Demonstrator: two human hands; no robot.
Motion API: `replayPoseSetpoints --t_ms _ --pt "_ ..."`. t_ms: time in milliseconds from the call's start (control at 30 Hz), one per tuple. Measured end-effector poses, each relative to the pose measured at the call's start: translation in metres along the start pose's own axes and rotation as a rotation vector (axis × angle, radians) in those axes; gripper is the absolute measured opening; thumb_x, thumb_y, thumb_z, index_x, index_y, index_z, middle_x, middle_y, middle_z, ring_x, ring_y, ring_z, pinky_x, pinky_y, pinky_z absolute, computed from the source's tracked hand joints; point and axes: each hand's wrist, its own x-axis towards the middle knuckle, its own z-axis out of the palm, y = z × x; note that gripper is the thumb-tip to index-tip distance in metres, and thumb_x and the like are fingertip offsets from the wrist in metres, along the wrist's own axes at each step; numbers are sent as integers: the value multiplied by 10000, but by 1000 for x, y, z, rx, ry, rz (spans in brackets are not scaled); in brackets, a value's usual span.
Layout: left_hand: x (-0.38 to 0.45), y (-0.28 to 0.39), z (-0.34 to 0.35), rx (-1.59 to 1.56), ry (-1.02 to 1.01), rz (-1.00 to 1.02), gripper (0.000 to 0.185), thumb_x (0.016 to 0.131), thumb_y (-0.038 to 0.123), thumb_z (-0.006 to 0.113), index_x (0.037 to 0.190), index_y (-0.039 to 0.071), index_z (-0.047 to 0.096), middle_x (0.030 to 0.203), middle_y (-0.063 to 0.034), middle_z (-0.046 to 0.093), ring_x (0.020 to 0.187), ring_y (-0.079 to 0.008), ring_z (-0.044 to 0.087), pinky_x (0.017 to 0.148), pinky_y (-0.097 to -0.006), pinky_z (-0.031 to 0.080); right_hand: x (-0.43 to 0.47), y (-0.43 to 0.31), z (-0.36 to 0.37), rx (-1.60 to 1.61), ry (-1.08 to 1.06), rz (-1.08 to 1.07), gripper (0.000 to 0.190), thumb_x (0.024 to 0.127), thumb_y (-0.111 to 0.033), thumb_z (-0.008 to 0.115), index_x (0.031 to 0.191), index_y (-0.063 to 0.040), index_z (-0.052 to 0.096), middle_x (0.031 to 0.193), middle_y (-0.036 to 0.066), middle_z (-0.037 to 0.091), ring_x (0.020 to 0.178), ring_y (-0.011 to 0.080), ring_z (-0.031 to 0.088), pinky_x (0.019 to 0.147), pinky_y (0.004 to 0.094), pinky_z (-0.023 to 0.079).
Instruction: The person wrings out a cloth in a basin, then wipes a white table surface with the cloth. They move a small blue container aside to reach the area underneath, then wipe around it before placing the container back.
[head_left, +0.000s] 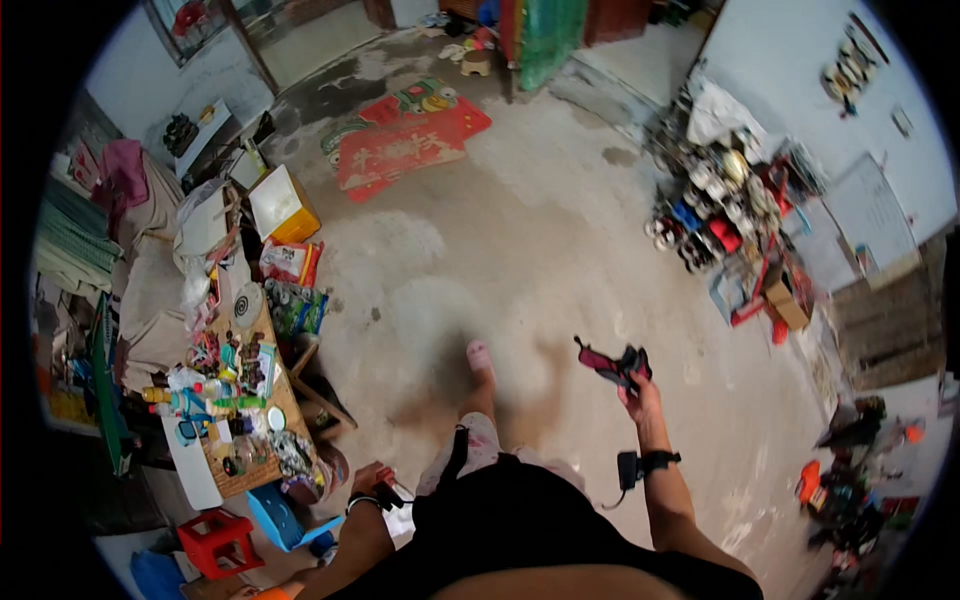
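Observation:
My right hand (639, 396) is stretched out over the concrete floor, gripping one end of a black and maroon strapped item (604, 364). It may be a sandal, but the picture does not settle this. A strap with a small black box (630, 470) is around my right wrist. My left hand (370, 478) hangs low by my hip, near the wooden table. Its fingers look curled and partly hidden, so whether it holds anything is unclear. One pink slipper (478, 355) shows on my forward foot.
A cluttered wooden table (259, 480) stands left, with a red stool (219, 544) and blue chair (274, 517) close by. Part of another person (289, 585) shows at bottom left. Piled shoes (712, 202) line the right wall. Red mats (405, 146) lie ahead near the green curtain (553, 45).

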Motion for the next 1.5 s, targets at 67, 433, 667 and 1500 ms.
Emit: replayPoseSetpoints --t_ms 67,433,667,1500 --pt "14 36 8 -63 178 -64 170 916 228 531 953 75 595 854 -122 636 778 -278 639 642 -424 526 17 9 11 80 27 57 166 862 -84 621 1017 -55 569 949 78 618 834 253 595 621 346 548" --pt "33 435 326 521 -271 938 207 859 213 582 918 25 645 702 -46 636 621 -149 577 585 -301 463 104 -36 71 -73 583 195 184 866 -148 571 1043 -98 565 980 82 641 871 278 611 626 379 557" --pt "95 543 318 688 -184 802 179 865 204 569 892 48 653 692 -37 631 646 -141 586 596 -292 474 224 -53 241 -187 398 74 312 779 -134 683 1065 -66 579 999 120 627 827 290 618 596 395 560" --pt "243 1048 301 150 -42 729 268 944 260 547 1110 57 599 1005 -53 672 888 -161 647 724 -311 499 362 -91 883 -504 355 107 261 827 -42 639 1052 30 529 936 151 587 711 329 619 564 393 581"
